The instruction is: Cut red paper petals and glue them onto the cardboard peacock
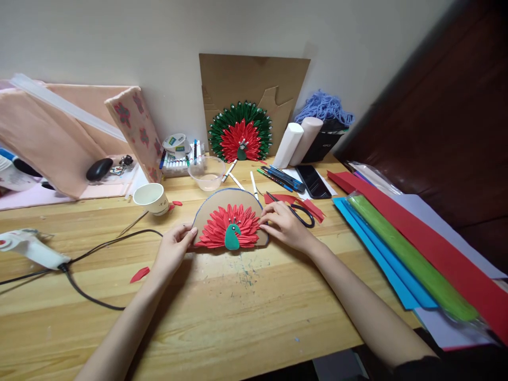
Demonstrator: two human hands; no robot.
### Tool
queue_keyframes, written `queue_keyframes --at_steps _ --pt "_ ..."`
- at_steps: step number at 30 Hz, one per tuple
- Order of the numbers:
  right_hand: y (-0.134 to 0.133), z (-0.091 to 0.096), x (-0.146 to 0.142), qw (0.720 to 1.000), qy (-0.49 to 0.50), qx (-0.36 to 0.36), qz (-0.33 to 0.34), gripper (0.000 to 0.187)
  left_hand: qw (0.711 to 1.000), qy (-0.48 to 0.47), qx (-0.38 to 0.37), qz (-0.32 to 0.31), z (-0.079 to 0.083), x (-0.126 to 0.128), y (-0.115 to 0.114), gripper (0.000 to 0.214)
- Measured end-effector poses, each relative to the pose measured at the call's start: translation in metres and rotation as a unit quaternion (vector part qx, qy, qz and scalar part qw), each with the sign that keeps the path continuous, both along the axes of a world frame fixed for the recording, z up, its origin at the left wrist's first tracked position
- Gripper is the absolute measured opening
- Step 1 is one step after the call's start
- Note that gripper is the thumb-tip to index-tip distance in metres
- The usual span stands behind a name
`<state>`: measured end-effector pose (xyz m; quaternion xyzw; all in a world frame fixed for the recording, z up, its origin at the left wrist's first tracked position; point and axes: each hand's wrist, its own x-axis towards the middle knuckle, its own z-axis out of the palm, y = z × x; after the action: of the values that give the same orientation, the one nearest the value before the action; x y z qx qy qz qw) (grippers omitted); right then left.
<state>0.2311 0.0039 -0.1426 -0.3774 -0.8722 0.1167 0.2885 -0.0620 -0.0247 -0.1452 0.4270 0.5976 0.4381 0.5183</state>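
A half-round cardboard piece (214, 206) lies on the wooden table (238, 307), with red paper feathers and a green peacock body (232, 236) stuck on it. My left hand (174, 247) grips its left edge between thumb and fingers. My right hand (282, 225) rests on its right edge, fingers curled onto the card. Black scissors (302, 212) lie just right of my right hand on red paper scraps.
A glue gun (29, 248) with a black cord lies at left, with a paper cup (151, 198) and a plastic bowl (206, 173) behind the card. A finished peacock fan (240, 132) leans on cardboard at the wall. Pens, a phone (313, 181) and coloured paper sheets (413, 254) fill the right.
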Motion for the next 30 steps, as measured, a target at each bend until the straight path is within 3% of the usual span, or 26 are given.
queue_keyframes --at_steps 21,30 --pt "-0.0020 -0.0011 -0.0059 0.999 -0.008 0.014 0.033 0.010 1.000 0.013 -0.002 -0.011 -0.0039 0.0025 -0.0026 0.046" --pt "-0.0018 0.0006 -0.0015 1.000 -0.008 0.008 0.013 0.009 1.000 0.005 -0.009 0.002 -0.0015 0.0033 -0.0023 0.046"
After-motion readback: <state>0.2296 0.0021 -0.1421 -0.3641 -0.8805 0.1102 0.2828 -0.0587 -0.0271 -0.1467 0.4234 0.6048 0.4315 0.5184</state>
